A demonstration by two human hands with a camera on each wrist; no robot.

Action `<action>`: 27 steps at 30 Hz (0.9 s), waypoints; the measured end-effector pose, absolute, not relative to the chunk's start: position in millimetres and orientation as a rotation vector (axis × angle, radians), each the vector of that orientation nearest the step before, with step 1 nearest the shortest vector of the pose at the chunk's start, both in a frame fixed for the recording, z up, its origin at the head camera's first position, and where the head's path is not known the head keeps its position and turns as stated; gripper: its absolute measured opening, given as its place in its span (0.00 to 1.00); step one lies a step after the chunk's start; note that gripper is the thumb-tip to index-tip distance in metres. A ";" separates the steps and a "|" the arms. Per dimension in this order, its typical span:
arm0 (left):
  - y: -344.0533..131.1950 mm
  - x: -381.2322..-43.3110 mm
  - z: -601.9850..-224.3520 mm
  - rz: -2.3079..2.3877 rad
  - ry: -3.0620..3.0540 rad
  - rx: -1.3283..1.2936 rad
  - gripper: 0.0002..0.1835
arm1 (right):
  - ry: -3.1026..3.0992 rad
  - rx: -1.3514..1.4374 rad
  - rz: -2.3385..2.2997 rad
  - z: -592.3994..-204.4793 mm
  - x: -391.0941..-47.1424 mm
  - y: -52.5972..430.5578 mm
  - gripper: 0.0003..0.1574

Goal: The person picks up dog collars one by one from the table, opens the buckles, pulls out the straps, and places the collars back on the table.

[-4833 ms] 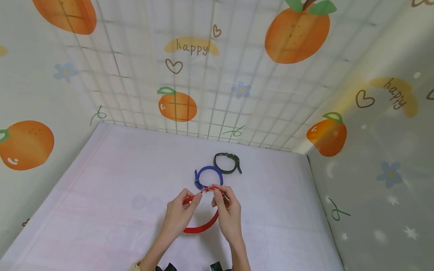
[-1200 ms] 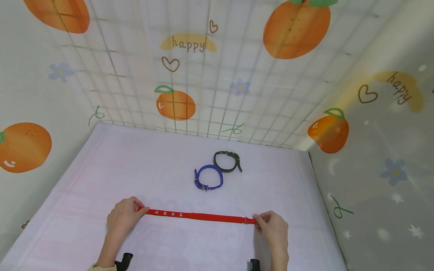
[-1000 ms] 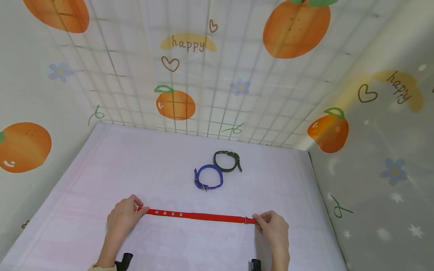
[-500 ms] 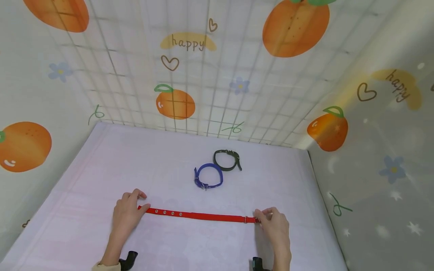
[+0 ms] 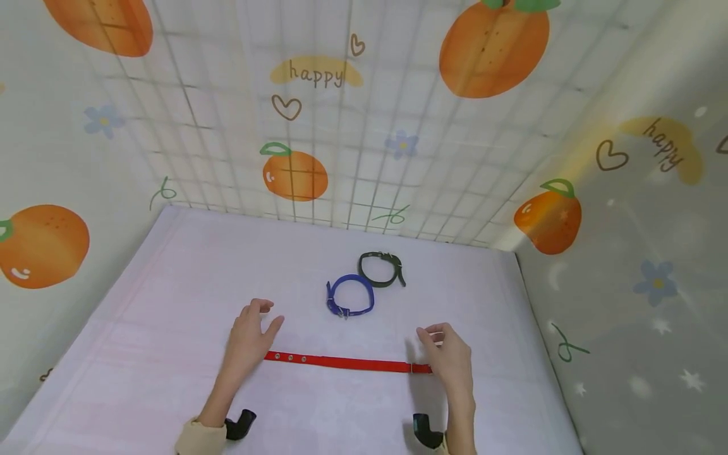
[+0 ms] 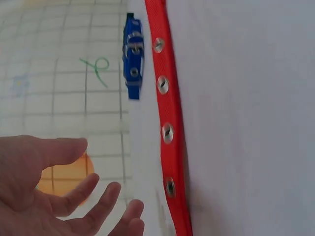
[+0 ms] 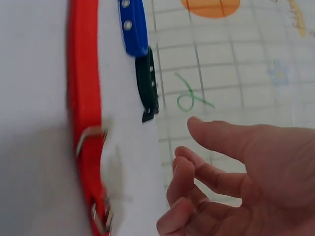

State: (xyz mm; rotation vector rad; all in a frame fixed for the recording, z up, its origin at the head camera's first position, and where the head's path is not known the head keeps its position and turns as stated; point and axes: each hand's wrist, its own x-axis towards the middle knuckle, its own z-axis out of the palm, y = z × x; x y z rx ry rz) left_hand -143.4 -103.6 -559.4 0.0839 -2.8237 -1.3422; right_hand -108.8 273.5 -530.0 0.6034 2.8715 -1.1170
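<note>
A red collar (image 5: 358,364) lies stretched out straight on the table, with metal eyelets toward its left end and a ring and buckle (image 7: 102,216) at its right end. My left hand (image 5: 248,335) hovers over the eyelet end, hiding its tip in the head view; its fingers are relaxed and hold nothing. Over the buckle end, my right hand (image 5: 449,357) is raised with loosely bent fingers, nothing between them. Farther back sit a blue collar (image 5: 371,298) and a dark green collar (image 5: 378,285), each buckled into a ring and side by side.
The table (image 5: 227,253) has a pale cloth cover. A white grid wall (image 5: 364,183) with fruit prints rises behind it, and printed side walls (image 5: 625,328) close in at left and right. Black wrist mounts (image 5: 241,424) sit by the forearms.
The red collar, earlier a loop in both hands, was opened and laid out straight. Since half a second ago both hands have let go of its ends, lifting and moving inward.
</note>
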 end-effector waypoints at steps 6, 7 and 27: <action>-74.1 -159.2 -561.2 -1.530 -2.750 0.087 0.25 | 2.896 0.505 -1.169 -533.7 -130.3 253.0 0.24; -69.6 -161.6 -561.2 -1.562 -2.739 0.090 0.26 | 2.896 0.491 -1.169 -534.7 -134.2 249.6 0.24; -15.4 -200.3 -557.7 -2.135 -2.703 0.132 0.36 | 2.911 0.357 -1.223 -550.4 -192.2 199.2 0.26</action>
